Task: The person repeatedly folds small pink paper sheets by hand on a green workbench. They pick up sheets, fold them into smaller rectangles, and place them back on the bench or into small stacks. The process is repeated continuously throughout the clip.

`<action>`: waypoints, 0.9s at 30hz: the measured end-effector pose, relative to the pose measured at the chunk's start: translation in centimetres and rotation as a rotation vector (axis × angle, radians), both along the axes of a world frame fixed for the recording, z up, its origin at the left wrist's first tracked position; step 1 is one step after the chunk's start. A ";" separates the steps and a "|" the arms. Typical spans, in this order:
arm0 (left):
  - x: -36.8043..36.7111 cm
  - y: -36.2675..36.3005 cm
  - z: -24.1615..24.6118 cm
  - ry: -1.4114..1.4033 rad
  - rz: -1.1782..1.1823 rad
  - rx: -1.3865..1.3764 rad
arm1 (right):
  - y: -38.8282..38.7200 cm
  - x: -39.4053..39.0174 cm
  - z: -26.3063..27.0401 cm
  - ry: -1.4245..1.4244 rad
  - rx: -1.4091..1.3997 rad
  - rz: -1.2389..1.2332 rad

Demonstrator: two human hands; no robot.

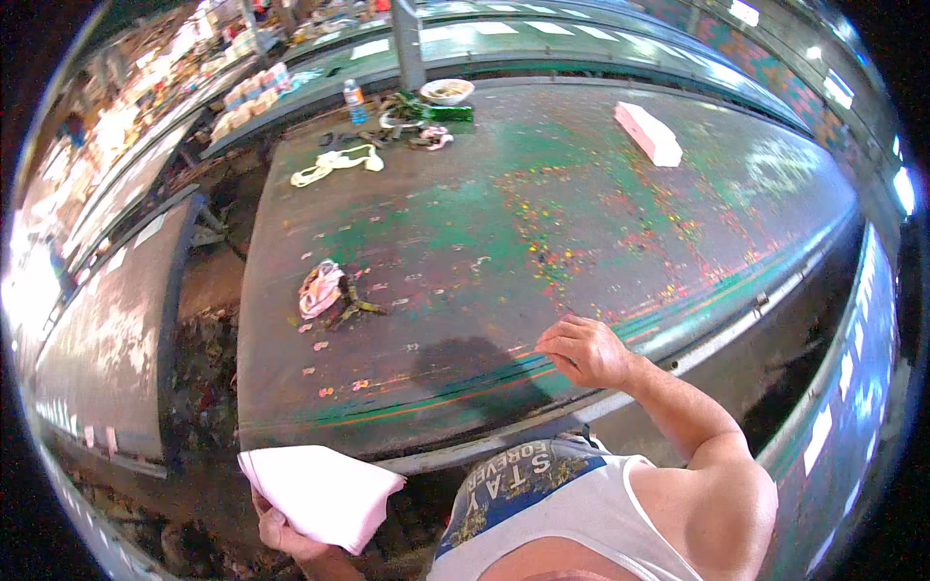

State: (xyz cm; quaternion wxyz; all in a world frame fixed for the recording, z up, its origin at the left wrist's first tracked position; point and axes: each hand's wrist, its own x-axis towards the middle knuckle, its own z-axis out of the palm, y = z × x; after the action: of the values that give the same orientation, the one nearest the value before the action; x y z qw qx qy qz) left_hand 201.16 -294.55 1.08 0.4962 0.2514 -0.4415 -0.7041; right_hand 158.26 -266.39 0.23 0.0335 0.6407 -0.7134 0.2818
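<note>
My left hand (280, 530) grips a folded piece of pale pink fabric (323, 494) by its lower left side, at the near left corner of a long paint-stained table (450, 240). Over the table's near edge is my right hand (581, 352), its fingers bent and close together; no object shows in it, though its palm side is partly hidden. A crumpled pink cloth (320, 290) lies towards the table's left side, touching a dark, stained rag (356, 301). Farther off, on the right part of the table, rests a long pale pink folded bundle (649, 136).
At the far left of the table are a cream strap-like loop (338, 164), a plastic bottle (354, 102), a white bowl (446, 91) and a green object (450, 114). A post (408, 47) rises behind them. Other long tables (109, 341) stand left, right and beyond.
</note>
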 end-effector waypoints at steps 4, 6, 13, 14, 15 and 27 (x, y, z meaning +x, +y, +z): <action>-4.6 -1.7 0.1 0.015 -0.001 0.119 | 2.4 1.4 -0.5 -0.001 -0.022 -0.101; -7.5 -2.7 0.4 -0.066 -0.046 0.115 | 3.8 2.2 -0.5 -0.007 -0.028 -0.158; -16.5 -0.1 1.1 -0.012 -0.307 0.136 | 8.6 2.9 -0.9 -0.012 -0.038 -0.301; -17.7 0.6 1.1 -0.013 -0.324 0.128 | 9.3 2.7 -1.0 -0.023 -0.044 -0.311; -18.6 1.6 0.9 0.017 -0.316 0.109 | 10.0 2.5 -1.2 -0.021 -0.056 -0.321; -29.2 12.9 -1.2 -0.052 -0.369 0.134 | 18.7 -5.2 -1.2 -0.043 -0.152 -0.295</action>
State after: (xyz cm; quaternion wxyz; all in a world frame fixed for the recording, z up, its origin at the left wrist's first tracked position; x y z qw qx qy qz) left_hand 171.94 -281.67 -0.08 0.3293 0.2170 -0.4449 -0.8041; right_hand 153.10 -247.64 -1.01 0.1075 0.5182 -0.7770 0.3408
